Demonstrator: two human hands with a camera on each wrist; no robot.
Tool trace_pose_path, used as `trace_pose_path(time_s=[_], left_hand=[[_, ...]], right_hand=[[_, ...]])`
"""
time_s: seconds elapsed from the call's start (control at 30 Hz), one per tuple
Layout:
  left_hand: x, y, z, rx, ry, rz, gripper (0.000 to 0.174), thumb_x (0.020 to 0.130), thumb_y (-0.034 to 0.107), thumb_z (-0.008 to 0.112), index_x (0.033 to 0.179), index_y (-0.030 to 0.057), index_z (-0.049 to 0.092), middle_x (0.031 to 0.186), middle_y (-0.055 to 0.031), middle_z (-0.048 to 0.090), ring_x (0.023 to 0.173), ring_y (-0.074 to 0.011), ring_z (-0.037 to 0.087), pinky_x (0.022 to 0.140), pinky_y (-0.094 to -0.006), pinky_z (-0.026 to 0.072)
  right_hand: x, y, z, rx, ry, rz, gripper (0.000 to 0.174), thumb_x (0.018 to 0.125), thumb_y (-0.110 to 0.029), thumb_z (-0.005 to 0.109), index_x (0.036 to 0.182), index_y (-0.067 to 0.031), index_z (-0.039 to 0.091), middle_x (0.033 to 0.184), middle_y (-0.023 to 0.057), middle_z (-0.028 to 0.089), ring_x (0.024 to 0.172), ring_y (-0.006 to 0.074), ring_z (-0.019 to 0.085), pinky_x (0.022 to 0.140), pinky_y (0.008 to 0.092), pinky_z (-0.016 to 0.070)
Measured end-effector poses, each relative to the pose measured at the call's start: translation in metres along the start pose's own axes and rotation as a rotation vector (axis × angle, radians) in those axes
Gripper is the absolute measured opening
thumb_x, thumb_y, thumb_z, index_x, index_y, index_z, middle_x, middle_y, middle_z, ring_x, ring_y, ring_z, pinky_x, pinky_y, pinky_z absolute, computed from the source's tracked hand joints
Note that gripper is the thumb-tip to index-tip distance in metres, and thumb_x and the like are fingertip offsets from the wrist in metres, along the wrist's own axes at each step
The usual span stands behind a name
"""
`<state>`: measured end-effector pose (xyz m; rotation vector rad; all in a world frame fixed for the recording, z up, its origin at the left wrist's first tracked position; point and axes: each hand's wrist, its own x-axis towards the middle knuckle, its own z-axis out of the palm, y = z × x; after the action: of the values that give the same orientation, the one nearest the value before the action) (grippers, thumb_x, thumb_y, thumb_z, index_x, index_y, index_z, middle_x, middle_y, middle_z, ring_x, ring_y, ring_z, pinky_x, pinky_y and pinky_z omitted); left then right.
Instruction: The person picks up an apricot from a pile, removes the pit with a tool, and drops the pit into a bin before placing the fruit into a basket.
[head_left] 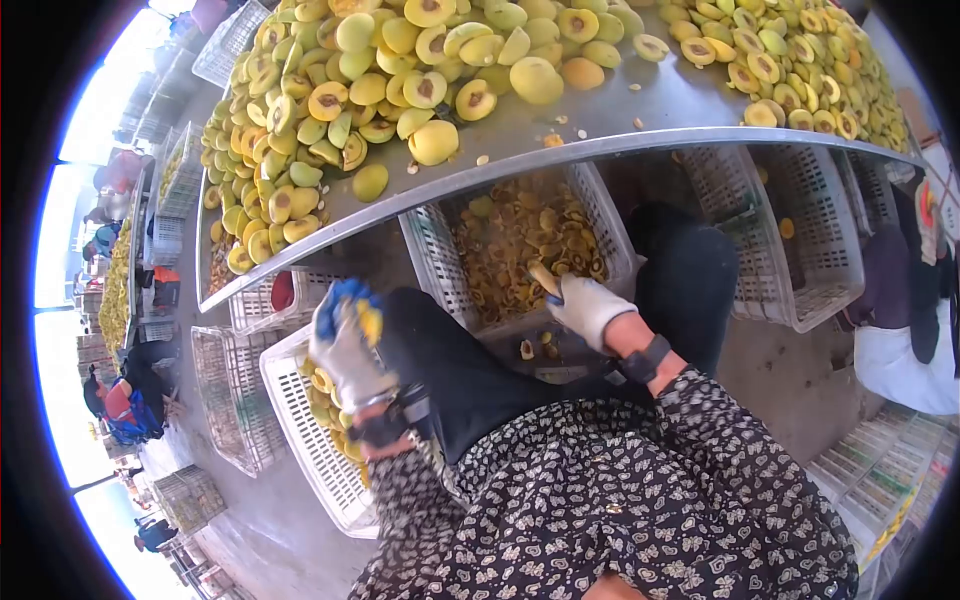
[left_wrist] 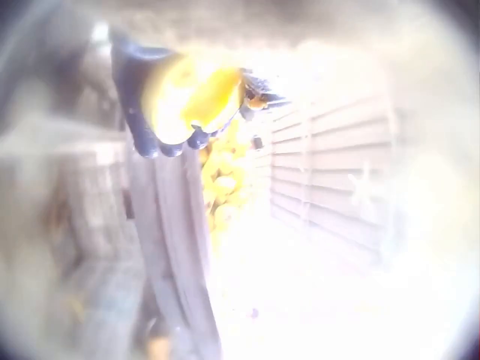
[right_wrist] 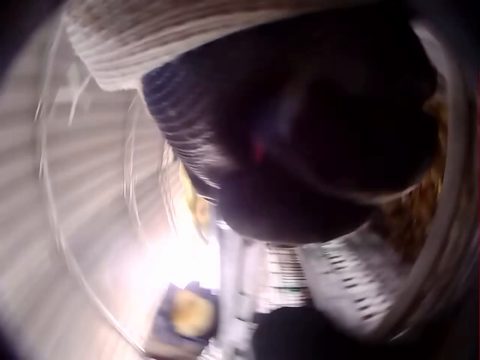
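Note:
My left hand (head_left: 350, 345), in a white glove with blue fingers, is raised above the left crate and grips a yellow apricot (head_left: 369, 322). In the left wrist view, blue fingertips (left_wrist: 146, 146) curl under the glossy apricot (left_wrist: 196, 97). My right hand (head_left: 592, 308), gloved alike, holds a short tool by its light wooden handle (head_left: 543, 279); the tool's other end is hidden. That hand is over the near edge of a white crate (head_left: 603, 205) of brownish fruit scraps. Its dark glove palm (right_wrist: 300, 142) fills much of the right wrist view.
A metal table (head_left: 590, 125) bears heaps of halved apricots (head_left: 400, 80), with its raised rim above my knees. Left of my leg stands a white crate (head_left: 300, 440) holding yellow fruit pieces. More crates (head_left: 800, 250) stand under the table at right, near another person's legs.

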<state>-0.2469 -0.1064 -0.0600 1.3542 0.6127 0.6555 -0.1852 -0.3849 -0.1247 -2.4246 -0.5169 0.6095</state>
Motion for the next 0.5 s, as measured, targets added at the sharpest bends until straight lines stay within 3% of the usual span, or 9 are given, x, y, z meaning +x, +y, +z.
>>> trace_pose_path(time_s=[0.07,0.1,0.13,0.2,0.27,0.33,0.37,0.47,0.5], left_hand=[[0.008,0.014,-0.057,0.559,0.038,0.088,0.019,0.086,0.005,0.061,0.101,-0.0068,0.062,0.093,-0.0131,0.066,0.081,-0.0144,0.062,0.075,-0.0265,0.0517],[0.023,0.010,-0.101,1.021,0.020,0.065,0.025,0.082,0.015,0.065,0.102,-0.0013,0.063,0.093,-0.0149,0.066,0.081,-0.0189,0.064,0.075,-0.0315,0.0507],[-0.001,0.059,-0.062,1.460,0.042,-0.123,0.030,0.078,0.023,0.067,0.102,0.0049,0.065,0.094,-0.0175,0.066,0.083,-0.0260,0.065,0.077,-0.0362,0.0488],[0.002,0.055,-0.071,1.712,0.147,0.119,0.030,0.078,0.024,0.066,0.103,0.0076,0.065,0.094,-0.0192,0.066,0.083,-0.0313,0.065,0.078,-0.0375,0.0484],[0.031,0.051,-0.060,1.316,0.043,0.229,0.036,0.078,0.023,0.067,0.109,0.0052,0.062,0.095,-0.0175,0.066,0.084,-0.0285,0.065,0.079,-0.0361,0.0489],[0.052,0.044,0.010,0.893,-0.139,0.255,0.043,0.078,0.024,0.067,0.115,0.0028,0.058,0.097,-0.0169,0.065,0.086,-0.0271,0.065,0.079,-0.0350,0.0487],[0.049,0.058,0.062,1.054,-0.183,0.230,0.049,0.079,0.025,0.068,0.120,0.0017,0.054,0.099,-0.0167,0.065,0.089,-0.0256,0.064,0.080,-0.0337,0.0481],[0.070,0.042,0.160,1.438,-0.326,0.406,0.078,0.078,0.050,0.064,0.132,0.0004,0.038,0.104,-0.0218,0.062,0.097,-0.0350,0.060,0.084,-0.0401,0.0470],[0.084,0.031,0.179,1.495,-0.376,0.335,0.085,0.076,0.051,0.066,0.133,-0.0031,0.034,0.104,-0.0238,0.061,0.098,-0.0346,0.060,0.084,-0.0397,0.0472]], right_hand=[[0.002,0.010,0.010,-0.032,-0.136,0.097,0.033,0.086,-0.028,0.054,0.100,0.0023,0.054,0.086,0.0218,0.064,0.079,0.0373,0.061,0.069,0.0441,0.0479],[0.002,0.012,0.012,-0.075,-0.282,0.201,0.034,0.086,-0.027,0.053,0.101,0.0025,0.053,0.092,0.0255,0.062,0.090,0.0415,0.059,0.078,0.0476,0.0461],[0.000,0.007,0.008,-0.073,-0.283,0.194,0.034,0.086,-0.027,0.053,0.101,0.0025,0.053,0.092,0.0255,0.062,0.090,0.0415,0.059,0.078,0.0476,0.0461],[-0.005,-0.005,-0.002,0.055,-0.169,0.057,0.035,0.087,-0.029,0.052,0.104,0.0014,0.050,0.093,0.0251,0.062,0.089,0.0409,0.059,0.076,0.0473,0.0461],[0.003,-0.005,-0.002,0.161,-0.215,0.155,0.038,0.087,-0.030,0.052,0.107,0.0014,0.048,0.094,0.0253,0.062,0.090,0.0411,0.059,0.077,0.0476,0.0450],[0.005,-0.002,-0.001,0.182,-0.182,0.168,0.036,0.087,-0.031,0.052,0.105,0.0006,0.049,0.091,0.0247,0.062,0.087,0.0409,0.059,0.075,0.0474,0.0447],[0.005,-0.002,-0.005,0.184,-0.172,0.168,0.036,0.087,-0.031,0.052,0.105,0.0006,0.049,0.091,0.0247,0.062,0.087,0.0409,0.059,0.075,0.0474,0.0447],[-0.005,-0.008,-0.023,0.285,-0.171,0.186,0.034,0.091,-0.029,0.044,0.105,0.0020,0.049,0.094,0.0248,0.061,0.087,0.0407,0.058,0.076,0.0469,0.0431],[-0.007,-0.010,-0.027,0.336,-0.186,0.229,0.035,0.091,-0.029,0.044,0.106,0.0022,0.049,0.091,0.0250,0.061,0.084,0.0405,0.059,0.074,0.0467,0.0432]])
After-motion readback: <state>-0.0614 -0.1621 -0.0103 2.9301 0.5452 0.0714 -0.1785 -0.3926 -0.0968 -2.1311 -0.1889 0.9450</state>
